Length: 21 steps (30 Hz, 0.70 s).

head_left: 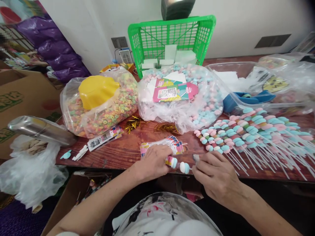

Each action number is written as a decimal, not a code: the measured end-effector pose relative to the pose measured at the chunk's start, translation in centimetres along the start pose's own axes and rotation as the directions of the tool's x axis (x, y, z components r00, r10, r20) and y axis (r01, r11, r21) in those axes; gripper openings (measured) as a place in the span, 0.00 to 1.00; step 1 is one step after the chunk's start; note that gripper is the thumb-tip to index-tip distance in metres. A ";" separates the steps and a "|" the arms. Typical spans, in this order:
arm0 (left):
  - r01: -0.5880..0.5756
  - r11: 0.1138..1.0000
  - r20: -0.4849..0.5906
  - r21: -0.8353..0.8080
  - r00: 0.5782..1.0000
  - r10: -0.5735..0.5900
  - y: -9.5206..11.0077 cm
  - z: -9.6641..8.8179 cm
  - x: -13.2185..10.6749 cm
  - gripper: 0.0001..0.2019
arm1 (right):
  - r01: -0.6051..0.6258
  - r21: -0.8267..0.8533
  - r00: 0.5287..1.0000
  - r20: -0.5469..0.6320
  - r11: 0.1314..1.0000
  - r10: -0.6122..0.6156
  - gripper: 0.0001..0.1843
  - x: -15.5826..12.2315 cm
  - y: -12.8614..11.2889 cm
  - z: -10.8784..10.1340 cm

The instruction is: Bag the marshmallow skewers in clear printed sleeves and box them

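Observation:
My left hand (154,161) is closed around a short row of pastel candies (174,162) at the table's front edge. A white and blue candy (184,167) sits between my two hands on a thin stick. My right hand (216,173) pinches the other end of that stick, fingers pressed together. Under my left hand lie small printed packets (172,143). To the right, several finished candy skewers (248,131) with white sticks are spread across the wooden table (123,149).
A clear bag of pink and blue candies (204,105) holds printed cards. A bag of colourful cereal rings (110,111) holds a yellow scoop (95,90). Behind stand a green basket (172,36) and clear bags (283,78). A metal flask (39,129) and cardboard box (22,95) are left.

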<state>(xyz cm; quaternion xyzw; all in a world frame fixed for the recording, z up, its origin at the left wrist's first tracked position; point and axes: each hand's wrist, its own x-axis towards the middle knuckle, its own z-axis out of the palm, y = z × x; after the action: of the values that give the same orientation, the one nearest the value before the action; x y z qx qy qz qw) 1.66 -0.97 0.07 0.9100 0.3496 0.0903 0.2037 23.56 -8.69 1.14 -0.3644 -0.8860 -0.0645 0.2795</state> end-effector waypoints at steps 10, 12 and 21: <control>-0.026 0.994 0.355 -0.110 0.933 0.063 -0.1 -1.3 0.8 0.19 | 0.261 -0.154 0.964 0.100 0.953 -0.248 0.14 -0.3 -1.1 -2.1; -0.020 0.993 0.347 -0.117 0.936 0.059 0.2 -1.3 0.8 0.18 | 0.182 -0.171 0.983 0.025 0.968 -0.181 0.13 -0.1 -1.2 -1.9; -0.010 0.996 0.168 0.092 0.986 -0.005 0.6 -0.3 0.1 0.13 | -0.090 -0.207 0.992 0.070 0.974 0.107 0.13 0.6 -1.6 1.1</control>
<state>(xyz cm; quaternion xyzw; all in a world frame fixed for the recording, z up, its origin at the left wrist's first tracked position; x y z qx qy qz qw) 2.06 -1.23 0.58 0.9233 0.3338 -0.0030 0.1899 21.64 -9.16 0.73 -0.4367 -0.8661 -0.1261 0.2078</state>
